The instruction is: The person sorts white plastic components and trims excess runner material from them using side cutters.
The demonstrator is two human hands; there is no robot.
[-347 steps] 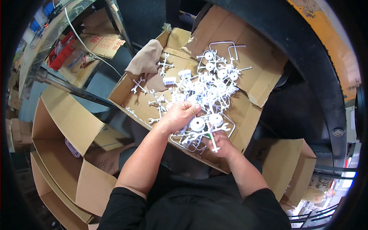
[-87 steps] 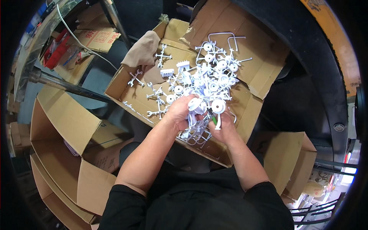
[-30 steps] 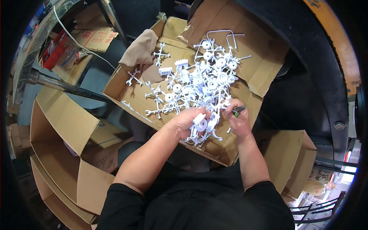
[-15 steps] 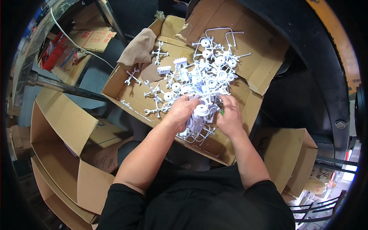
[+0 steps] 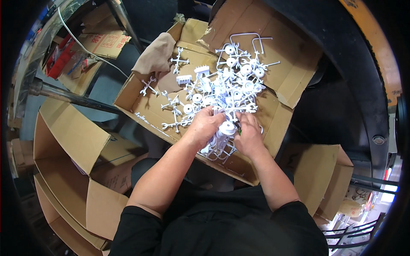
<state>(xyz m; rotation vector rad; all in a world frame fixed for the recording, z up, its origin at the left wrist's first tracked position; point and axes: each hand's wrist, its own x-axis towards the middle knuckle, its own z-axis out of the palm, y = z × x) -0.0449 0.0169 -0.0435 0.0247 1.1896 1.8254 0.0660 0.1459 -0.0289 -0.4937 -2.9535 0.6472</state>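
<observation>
White molded plastic parts (image 5: 222,87) lie in a tangled heap inside a shallow cardboard box (image 5: 279,123). At the near side of the heap, my left hand (image 5: 206,127) is closed on a bunch of these parts. A round white plastic wheel (image 5: 227,128) sticks up between my hands. My right hand (image 5: 249,134) is right beside that bunch, fingers bent around a small green thing (image 5: 239,132) that is mostly hidden; its kind does not show. Cross-shaped white pieces (image 5: 147,86) lie loose toward the box's left side.
A beige cloth (image 5: 154,53) hangs over the box's far left edge. Open cardboard cartons stand at lower left (image 5: 64,136) and at right (image 5: 309,170). A metal pipe (image 5: 81,99) and a white cable (image 5: 92,53) run along the left. A dark machine frame (image 5: 371,106) curves at right.
My right hand has moved left, closer to my left hand, and the green thing is more covered. The wheel between my hands has shifted slightly right and down.
</observation>
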